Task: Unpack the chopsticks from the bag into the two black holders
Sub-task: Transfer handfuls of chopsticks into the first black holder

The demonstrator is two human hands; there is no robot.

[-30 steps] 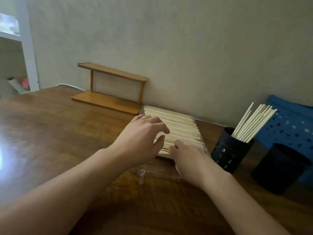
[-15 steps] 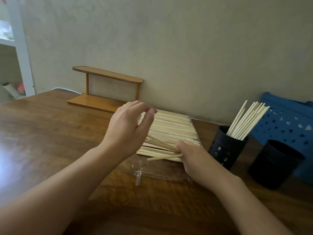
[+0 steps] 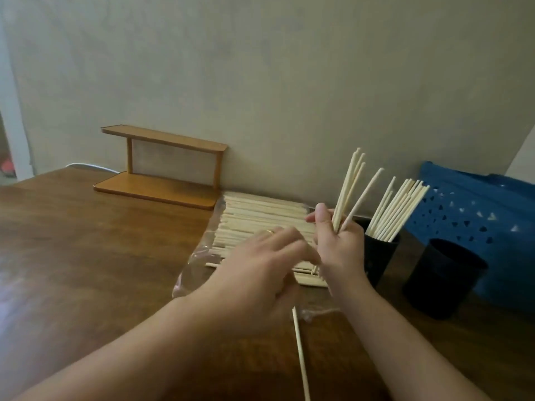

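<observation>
1. The wooden table (image 3: 86,256) fills the lower view against a pale wall (image 3: 289,68); the camera now sits closer and further right than half a second ago, so the white frame at the left has nearly gone from sight.
2. A blue perforated basket (image 3: 469,215) stands at the right by the wall, as before.
3. A small wooden shelf (image 3: 162,169) stands against the wall, left of the bag, unmoved.
4. The clear plastic bag (image 3: 191,270) lies flat on the table, its stack of chopsticks (image 3: 260,215) still inside and spilling toward the open near end.
5. The two black holders stand right of the bag: the nearer-to-bag holder (image 3: 379,250) already carries a leaning bunch of chopsticks, the second holder (image 3: 443,279) just beside it shows none inside.
6. The left hand (image 3: 260,261), a ring on one finger, has dropped from its raised, arched pose onto the near end of the stack, fingers bent; whether it pinches any stick I cannot tell.
7. The right hand (image 3: 338,241) has lifted off the stack and now grips a small bundle of chopsticks (image 3: 351,192) upright, tips fanned above the fist, close beside the filled holder.
8. One loose chopstick (image 3: 301,357) now lies on the table between the forearms; it was not there earlier.
</observation>
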